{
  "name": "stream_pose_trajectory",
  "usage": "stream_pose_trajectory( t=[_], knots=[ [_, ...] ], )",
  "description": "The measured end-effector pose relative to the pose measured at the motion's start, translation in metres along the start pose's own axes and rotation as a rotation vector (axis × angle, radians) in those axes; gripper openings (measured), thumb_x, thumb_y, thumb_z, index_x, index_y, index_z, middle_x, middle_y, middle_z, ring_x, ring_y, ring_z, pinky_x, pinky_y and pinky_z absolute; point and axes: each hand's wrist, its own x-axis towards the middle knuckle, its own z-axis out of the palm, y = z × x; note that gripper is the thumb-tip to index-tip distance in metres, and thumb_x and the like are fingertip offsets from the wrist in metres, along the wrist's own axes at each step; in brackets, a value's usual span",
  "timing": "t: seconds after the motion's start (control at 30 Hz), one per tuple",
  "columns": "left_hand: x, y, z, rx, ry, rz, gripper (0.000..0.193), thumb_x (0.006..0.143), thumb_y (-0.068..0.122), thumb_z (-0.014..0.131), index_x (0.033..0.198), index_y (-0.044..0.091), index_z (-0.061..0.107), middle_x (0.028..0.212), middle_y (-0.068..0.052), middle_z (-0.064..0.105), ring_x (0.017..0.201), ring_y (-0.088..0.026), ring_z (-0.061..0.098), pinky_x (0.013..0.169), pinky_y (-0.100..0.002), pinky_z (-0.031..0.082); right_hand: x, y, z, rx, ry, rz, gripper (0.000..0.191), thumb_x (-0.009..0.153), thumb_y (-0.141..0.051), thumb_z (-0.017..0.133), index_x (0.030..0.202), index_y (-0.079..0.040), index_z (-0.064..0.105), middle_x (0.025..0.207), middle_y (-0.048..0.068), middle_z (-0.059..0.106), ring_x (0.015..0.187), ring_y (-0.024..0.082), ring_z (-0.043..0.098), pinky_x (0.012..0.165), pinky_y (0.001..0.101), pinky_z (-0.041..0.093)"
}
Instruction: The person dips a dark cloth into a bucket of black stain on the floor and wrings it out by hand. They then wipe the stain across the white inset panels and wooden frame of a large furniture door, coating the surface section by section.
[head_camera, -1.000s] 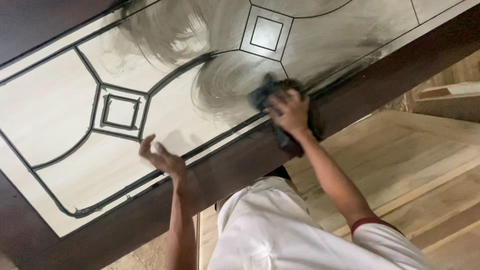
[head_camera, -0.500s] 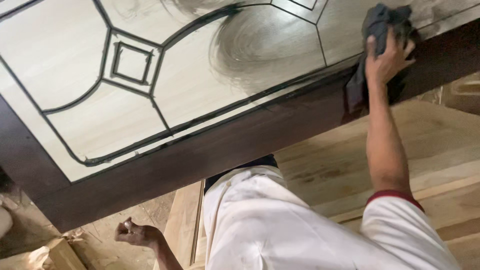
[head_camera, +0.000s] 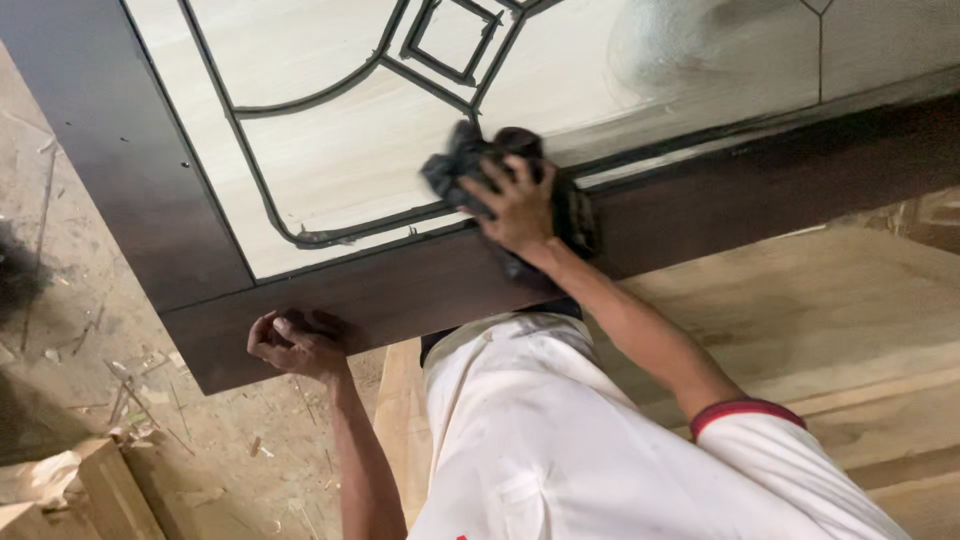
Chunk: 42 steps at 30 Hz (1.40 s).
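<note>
Right hand (head_camera: 515, 205) spread flat on dark rag (head_camera: 470, 165), pressing it onto pale glass panel (head_camera: 340, 150) nr lower edge of dark wood door frame (head_camera: 700, 200). Left hand (head_camera: 295, 342) curled round frame's bottom edge, gripping. Rag prob soft, light, bunches easily; best held under palm w/ fingers. Glass likely slick, fragile; door prob heavy, stiff, best gripped by the frame.
</note>
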Motion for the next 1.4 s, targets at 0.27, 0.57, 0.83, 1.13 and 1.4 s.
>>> stream_pose_trajectory(
  t=[0.27, 0.57, 0.83, 1.13, 1.4],
  knots=[
    [0.058, 0.022, 0.047, -0.143, -0.163, 0.269, 0.028, 0.113, 0.025, 0.051, 0.122, -0.001, 0.049, 0.117, -0.013, 0.051, 0.109, -0.025, 0.052, 0.099, -0.042, 0.045, 0.037, -0.125, 0.002, 0.001, -0.218, -0.492, 0.07, 0.074, -0.05, 0.079, 0.141, -0.048, 0.057, 0.156, -0.005, 0.047, 0.144, 0.027, 0.036, 0.111, 0.0662, 0.028],
    [0.04, -0.021, 0.001, 0.286, -0.103, 0.294, 0.043, 0.111, 0.035, 0.057, 0.13, -0.003, 0.05, 0.126, -0.017, 0.048, 0.116, -0.032, 0.052, 0.102, -0.048, 0.044, -0.098, 0.212, -0.104, -0.143, 0.151, 0.457, 0.058, 0.104, -0.074, 0.057, 0.13, -0.025, 0.074, 0.136, 0.004, 0.066, 0.136, 0.034, 0.045, 0.104, 0.0837, 0.022],
    [-0.007, -0.051, -0.017, 0.561, -0.044, 0.295, 0.057, 0.114, 0.045, 0.054, 0.141, -0.005, 0.046, 0.15, -0.025, 0.042, 0.134, -0.042, 0.043, 0.112, -0.057, 0.033, -0.033, 0.347, -0.13, -0.284, 0.61, 0.797, 0.061, 0.106, -0.057, 0.06, 0.141, -0.009, 0.069, 0.145, 0.019, 0.058, 0.132, 0.047, 0.036, 0.094, 0.095, 0.009],
    [-0.014, -0.02, 0.015, 0.847, 0.083, 0.3, 0.059, 0.113, 0.056, 0.047, 0.135, 0.002, 0.053, 0.145, -0.019, 0.047, 0.135, -0.039, 0.044, 0.11, -0.059, 0.031, -0.008, 0.015, -0.036, 0.221, -0.179, -0.223, 0.06, 0.077, -0.041, 0.08, 0.135, -0.038, 0.065, 0.157, -0.003, 0.045, 0.14, 0.027, 0.04, 0.112, 0.0694, 0.027],
    [-0.015, -0.015, 0.013, 0.901, 0.089, 0.269, 0.047, 0.11, 0.047, 0.053, 0.132, 0.005, 0.054, 0.14, -0.017, 0.051, 0.13, -0.037, 0.048, 0.108, -0.058, 0.034, -0.14, 0.3, -0.101, -0.046, 0.126, 0.3, 0.038, 0.103, -0.058, 0.073, 0.122, -0.025, 0.076, 0.142, 0.003, 0.064, 0.135, 0.03, 0.048, 0.105, 0.0679, 0.031]
  ],
)
